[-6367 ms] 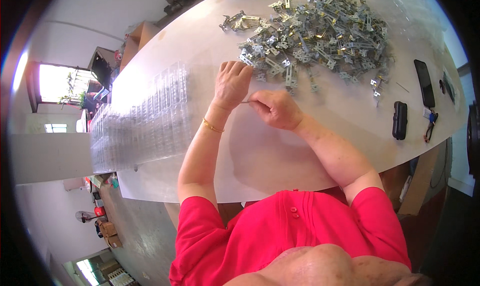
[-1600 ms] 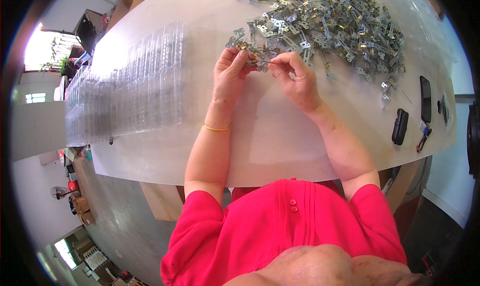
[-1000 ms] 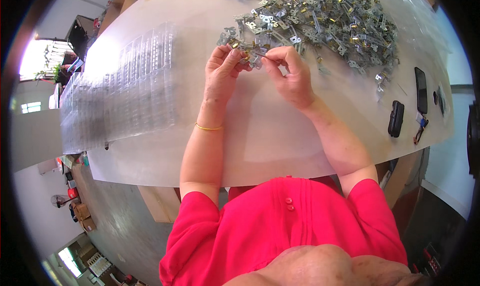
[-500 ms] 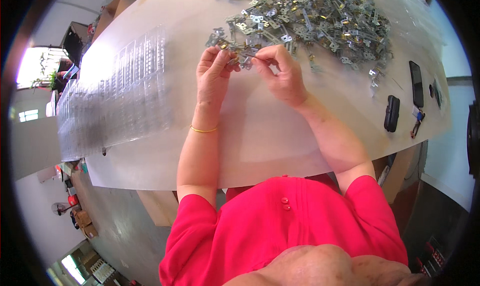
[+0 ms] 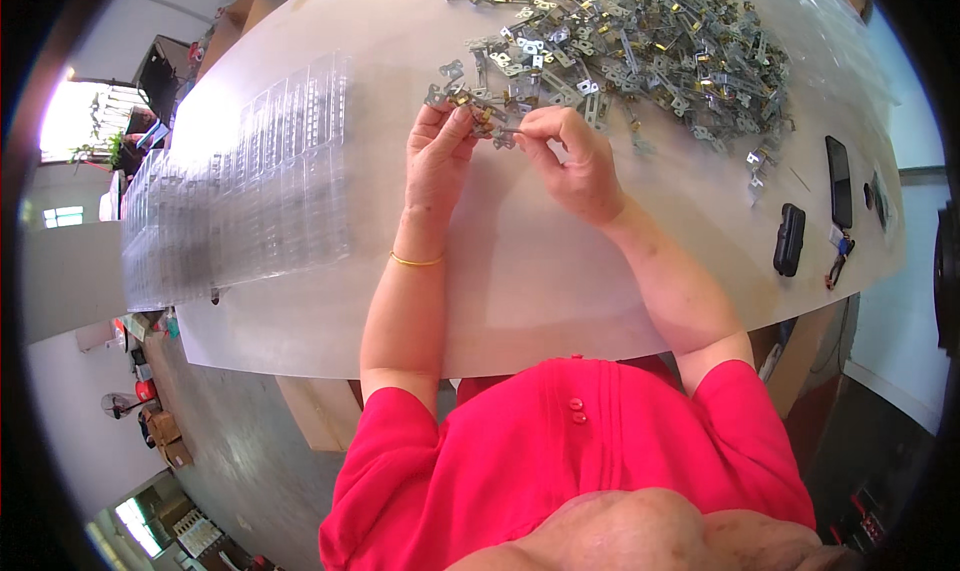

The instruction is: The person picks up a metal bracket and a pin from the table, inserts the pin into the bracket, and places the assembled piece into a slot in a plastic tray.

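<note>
My left hand (image 5: 440,156) is closed, with thumb and fingertips pinched on a small cluster of silver and brass-coloured metal brackets (image 5: 487,121). From the right, my right hand (image 5: 580,171) meets it, thumb and forefinger closed on a thin dark piece at the edge of that cluster. Whether this piece is a tool or part of a bracket is too small to tell. Just beyond both hands spreads a large heap of similar metal brackets (image 5: 650,56), many tangled together. A few loose brackets (image 5: 452,70) lie by my left fingertips.
Stacked clear plastic trays (image 5: 240,181) cover the left of the pale table (image 5: 540,311). On the right lie a black phone (image 5: 839,181), a black case (image 5: 789,239) and a key bunch (image 5: 838,259). Some stray brackets (image 5: 757,171) sit near the case.
The whole view has shifted slightly, so the table and heap sit a little further right. Both hands keep nearly the same pinch on the bracket cluster.
</note>
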A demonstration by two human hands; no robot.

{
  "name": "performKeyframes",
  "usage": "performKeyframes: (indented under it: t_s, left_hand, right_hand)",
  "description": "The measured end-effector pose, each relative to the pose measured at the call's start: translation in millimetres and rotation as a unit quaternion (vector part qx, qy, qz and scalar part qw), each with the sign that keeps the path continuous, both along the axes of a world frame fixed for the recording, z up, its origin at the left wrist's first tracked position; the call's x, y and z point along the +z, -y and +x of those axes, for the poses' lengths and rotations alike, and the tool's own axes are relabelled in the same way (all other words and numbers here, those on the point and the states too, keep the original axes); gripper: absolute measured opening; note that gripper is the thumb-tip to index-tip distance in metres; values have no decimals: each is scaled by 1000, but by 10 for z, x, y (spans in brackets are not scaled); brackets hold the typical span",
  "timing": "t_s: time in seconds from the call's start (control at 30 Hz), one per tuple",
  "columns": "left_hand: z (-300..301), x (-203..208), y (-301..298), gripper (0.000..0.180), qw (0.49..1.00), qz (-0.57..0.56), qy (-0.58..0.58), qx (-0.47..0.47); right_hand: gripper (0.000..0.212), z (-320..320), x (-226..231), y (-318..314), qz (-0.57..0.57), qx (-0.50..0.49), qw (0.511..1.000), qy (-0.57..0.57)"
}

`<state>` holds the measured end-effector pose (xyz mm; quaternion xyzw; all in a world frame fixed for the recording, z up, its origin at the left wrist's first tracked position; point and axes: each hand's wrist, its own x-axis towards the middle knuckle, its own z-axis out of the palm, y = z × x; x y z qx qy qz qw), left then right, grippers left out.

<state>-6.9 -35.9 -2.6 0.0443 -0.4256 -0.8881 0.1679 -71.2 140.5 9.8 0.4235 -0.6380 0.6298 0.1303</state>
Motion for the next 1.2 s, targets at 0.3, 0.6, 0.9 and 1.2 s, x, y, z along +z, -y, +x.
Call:
performKeyframes:
  t_s: [0.3,0.6,0.9,1.2]
  left_hand:
    - [18,-60,45,15,998,49,-47,-12]
    - [-2,-14,-46,20,994,-80,-29,65]
    - [26,81,-287,20,862,-470,12,191]
    - [-26,100,-309,25,686,-659,-93,294]
  right_hand:
    - [21,2,-36,9,-20,-8,999,-28]
    - [15,-45,-21,-3,-44,-34,996,66]
    - [13,95,47,10,-64,21,986,155]
    - [9,110,46,31,-42,-13,971,237]
